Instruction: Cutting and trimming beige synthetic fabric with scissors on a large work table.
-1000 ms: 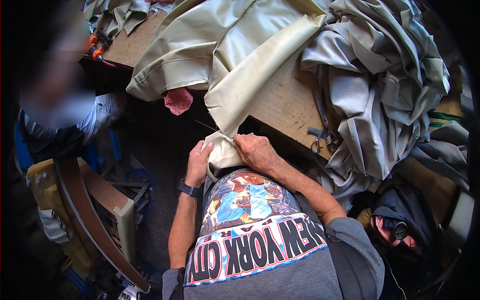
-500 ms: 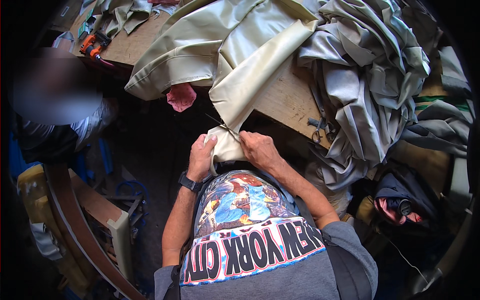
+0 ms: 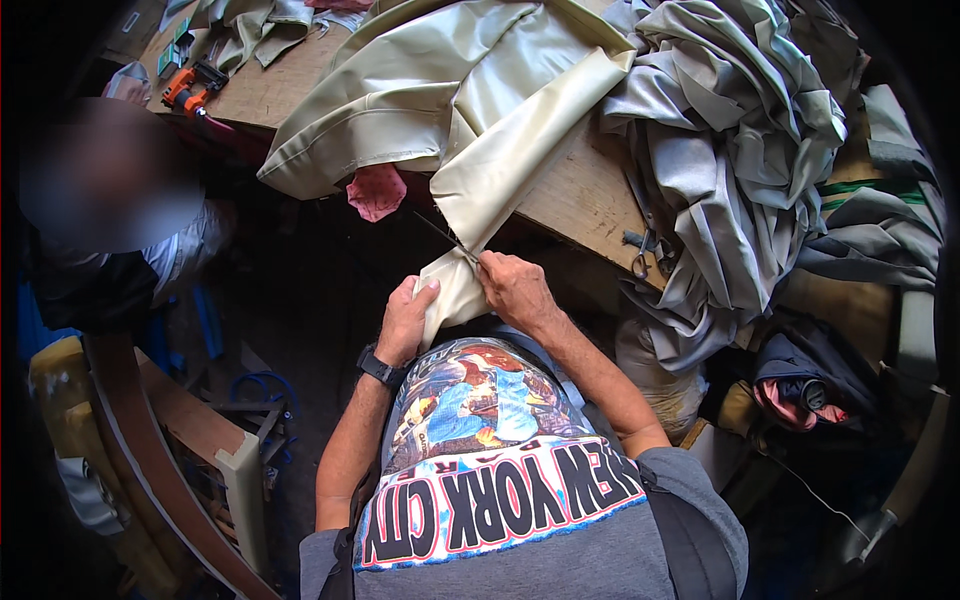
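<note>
Cream leatherette drapes off the table, and its narrow end comes down to my hands in front of my belly. My left hand pinches the left edge of this end, thumb on top. My right hand is closed round what looks like a pair of scissors; their thin dark blade points up and left across the narrow part of the material. The handles are hidden in my fingers. Just beyond the blade, a pink cloth piece hangs from under the leatherette.
A big heap of grey leatherette covers the table's right side. Another pair of scissors lies at the wooden table's edge. An orange tool rests at the far left. A person is at left, above a curved wooden frame.
My hands have shifted slightly downward with the narrow end of the leatherette. Its lower edge has turned in my left hand. The right hand keeps its grip.
</note>
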The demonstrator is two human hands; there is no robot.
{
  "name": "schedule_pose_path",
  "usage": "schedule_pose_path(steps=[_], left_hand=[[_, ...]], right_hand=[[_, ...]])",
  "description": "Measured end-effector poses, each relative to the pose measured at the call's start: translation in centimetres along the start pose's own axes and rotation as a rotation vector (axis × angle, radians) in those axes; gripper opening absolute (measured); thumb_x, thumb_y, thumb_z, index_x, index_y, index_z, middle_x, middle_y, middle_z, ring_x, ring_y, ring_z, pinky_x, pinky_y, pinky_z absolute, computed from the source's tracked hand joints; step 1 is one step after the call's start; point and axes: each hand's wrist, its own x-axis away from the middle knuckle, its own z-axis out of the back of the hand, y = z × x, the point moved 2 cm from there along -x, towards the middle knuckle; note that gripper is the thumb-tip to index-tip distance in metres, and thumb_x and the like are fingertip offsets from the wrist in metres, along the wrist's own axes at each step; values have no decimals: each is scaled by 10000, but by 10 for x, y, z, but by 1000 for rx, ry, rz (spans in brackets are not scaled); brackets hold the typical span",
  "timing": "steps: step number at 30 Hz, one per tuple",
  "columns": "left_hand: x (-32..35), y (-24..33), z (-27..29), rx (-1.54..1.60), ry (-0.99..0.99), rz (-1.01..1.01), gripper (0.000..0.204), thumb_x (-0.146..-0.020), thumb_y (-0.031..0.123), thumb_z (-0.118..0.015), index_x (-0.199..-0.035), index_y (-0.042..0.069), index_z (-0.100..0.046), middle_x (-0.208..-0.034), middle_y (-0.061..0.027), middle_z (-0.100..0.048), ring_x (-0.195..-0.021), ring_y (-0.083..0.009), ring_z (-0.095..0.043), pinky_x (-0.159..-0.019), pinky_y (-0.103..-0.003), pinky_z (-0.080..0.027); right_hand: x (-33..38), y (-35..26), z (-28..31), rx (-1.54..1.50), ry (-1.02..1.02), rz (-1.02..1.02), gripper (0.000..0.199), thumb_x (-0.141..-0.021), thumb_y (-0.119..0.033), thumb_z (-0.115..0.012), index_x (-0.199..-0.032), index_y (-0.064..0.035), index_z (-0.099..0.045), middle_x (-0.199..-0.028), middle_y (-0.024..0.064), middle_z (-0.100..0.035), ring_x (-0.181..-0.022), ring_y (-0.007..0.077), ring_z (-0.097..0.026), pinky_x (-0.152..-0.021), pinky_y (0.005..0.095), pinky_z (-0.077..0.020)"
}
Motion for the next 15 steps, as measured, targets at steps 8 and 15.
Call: schedule_pose_path(steps=[8,15], left_hand=[[13,5,18,-19,28,14,332,-1018,268,-637,-1129,-45,-626,-997,-85,-722,-872,-113,-649,-805,-287,-521],[18,-17,39,111,11,67,301,-1014,230,-642,-1158,-34,-621,-1037,-86,-710,-889,-123,-655,-831,-285,-536]], right_hand=[[40,16,-16,104,-138,-41,106,-966,-130,-615,-931,-34,-588,-772,168,-651,-747,359,-685,-648,467,-555],[33,-5,-3,-66,46,-15,104,-956,-107,-625,-905,-27,-583,-768,171,-643,-746,366,-676,-653,470,-545]])
